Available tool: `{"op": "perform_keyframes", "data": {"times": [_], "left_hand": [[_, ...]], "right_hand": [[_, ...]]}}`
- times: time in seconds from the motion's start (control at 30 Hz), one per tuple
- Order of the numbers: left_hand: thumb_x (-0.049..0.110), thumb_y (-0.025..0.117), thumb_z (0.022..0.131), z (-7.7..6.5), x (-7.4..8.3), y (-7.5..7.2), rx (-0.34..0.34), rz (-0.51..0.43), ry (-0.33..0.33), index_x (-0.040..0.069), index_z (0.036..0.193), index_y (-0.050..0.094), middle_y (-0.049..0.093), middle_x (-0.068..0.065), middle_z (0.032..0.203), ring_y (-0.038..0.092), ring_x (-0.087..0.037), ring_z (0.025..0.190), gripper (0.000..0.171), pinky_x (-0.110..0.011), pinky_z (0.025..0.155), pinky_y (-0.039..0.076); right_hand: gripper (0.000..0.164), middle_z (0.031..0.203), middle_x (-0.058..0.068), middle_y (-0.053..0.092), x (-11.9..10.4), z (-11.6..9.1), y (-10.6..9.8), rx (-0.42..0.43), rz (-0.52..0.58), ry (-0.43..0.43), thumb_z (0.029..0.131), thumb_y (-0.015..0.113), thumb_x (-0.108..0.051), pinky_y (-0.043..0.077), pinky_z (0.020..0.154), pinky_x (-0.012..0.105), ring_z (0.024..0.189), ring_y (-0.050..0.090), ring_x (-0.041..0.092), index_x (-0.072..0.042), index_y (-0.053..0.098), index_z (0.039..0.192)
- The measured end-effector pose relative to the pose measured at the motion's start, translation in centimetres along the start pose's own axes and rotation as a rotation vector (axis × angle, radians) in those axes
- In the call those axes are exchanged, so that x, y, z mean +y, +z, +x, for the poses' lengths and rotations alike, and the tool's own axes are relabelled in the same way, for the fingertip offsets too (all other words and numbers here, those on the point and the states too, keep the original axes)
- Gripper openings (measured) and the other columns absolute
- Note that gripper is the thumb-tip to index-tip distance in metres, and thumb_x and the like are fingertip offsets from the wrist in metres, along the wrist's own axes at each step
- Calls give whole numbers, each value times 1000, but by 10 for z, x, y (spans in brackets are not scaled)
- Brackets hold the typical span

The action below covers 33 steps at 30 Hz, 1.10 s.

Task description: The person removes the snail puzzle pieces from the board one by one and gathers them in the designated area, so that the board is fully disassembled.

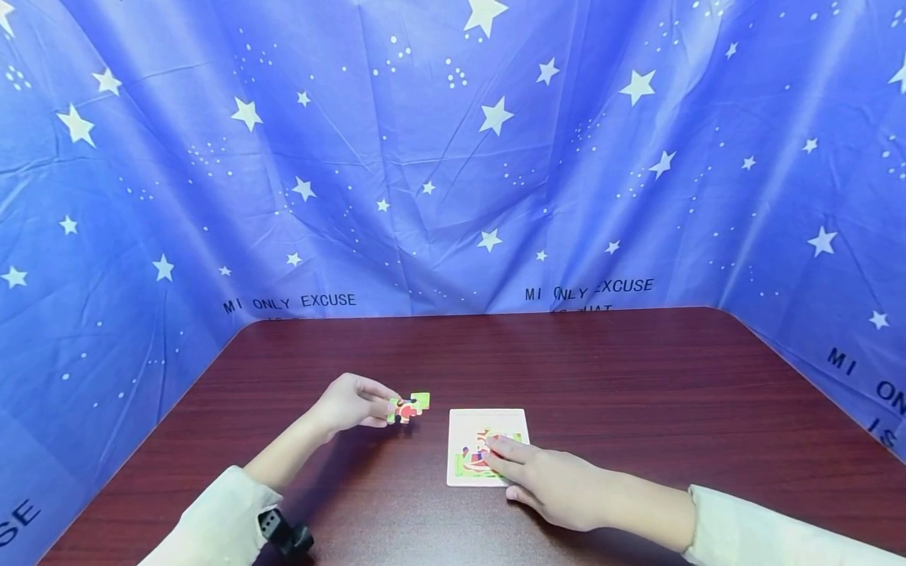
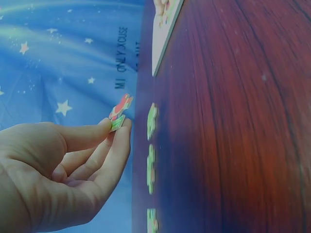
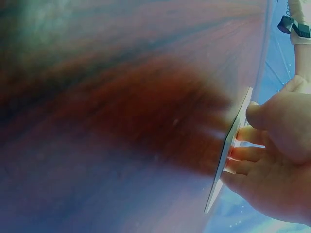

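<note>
My left hand (image 1: 354,405) pinches a jigsaw piece (image 1: 406,410) with red and green print between thumb and fingertips, above the table left of the puzzle board. In the left wrist view the same left hand (image 2: 73,165) holds it raised, clear of the tabletop. The square, white-bordered puzzle board (image 1: 488,415) lies flat, with coloured pieces in its lower part. Extended fingers of my right hand (image 1: 566,483) rest on the board's right side and cover part of the picture. The right wrist view shows this right hand (image 3: 272,141) touching the board (image 3: 214,194) with its fingertips.
Several green-edged jigsaw pieces (image 2: 151,170) lie in a row on the dark red-brown wooden table (image 1: 637,393), seen edge-on in the left wrist view. A blue curtain (image 1: 425,157) with white stars hangs behind the table. A black device (image 1: 283,534) is on the left wrist.
</note>
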<state>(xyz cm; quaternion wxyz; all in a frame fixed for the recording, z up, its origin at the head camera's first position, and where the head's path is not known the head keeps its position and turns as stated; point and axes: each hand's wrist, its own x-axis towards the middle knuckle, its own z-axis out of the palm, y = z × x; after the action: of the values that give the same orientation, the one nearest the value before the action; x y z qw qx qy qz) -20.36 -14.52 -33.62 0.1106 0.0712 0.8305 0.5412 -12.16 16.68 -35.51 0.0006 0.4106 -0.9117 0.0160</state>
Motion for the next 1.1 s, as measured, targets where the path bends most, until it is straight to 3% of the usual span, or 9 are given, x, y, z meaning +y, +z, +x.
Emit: {"op": "perform_keyframes", "data": {"times": [0.3,0.57,0.87,1.1], "left_hand": [[-3,66,83,-8,-9,-20,41,3,-44,-14,108,65,73,-11,87,69,-11,73,28,-35,74,60],[-3,66,83,-17,-24,-36,49,41,-68,-16,106,64,74,-15,95,67,-8,75,27,-33,74,60],[-4,67,80,-20,-36,-47,93,106,-101,-15,101,65,70,-2,78,66,-9,69,24,-31,69,60],[-3,69,78,-21,-38,-51,129,175,-113,-13,97,69,72,-6,79,63,-7,67,21,-27,65,59]], "right_hand": [[45,153,9,40,-1,0,-1,-41,56,20,103,41,-26,46,104,39,140,41,23,-11,41,145],[49,156,9,34,0,-3,0,-63,88,27,104,35,-33,42,108,41,143,37,24,-11,37,148],[50,157,8,33,1,-5,0,-37,94,9,104,34,-35,39,111,45,144,34,26,-11,37,148],[50,157,9,31,1,-5,1,-36,95,-3,104,35,-32,37,112,45,145,32,27,-9,36,148]]}}
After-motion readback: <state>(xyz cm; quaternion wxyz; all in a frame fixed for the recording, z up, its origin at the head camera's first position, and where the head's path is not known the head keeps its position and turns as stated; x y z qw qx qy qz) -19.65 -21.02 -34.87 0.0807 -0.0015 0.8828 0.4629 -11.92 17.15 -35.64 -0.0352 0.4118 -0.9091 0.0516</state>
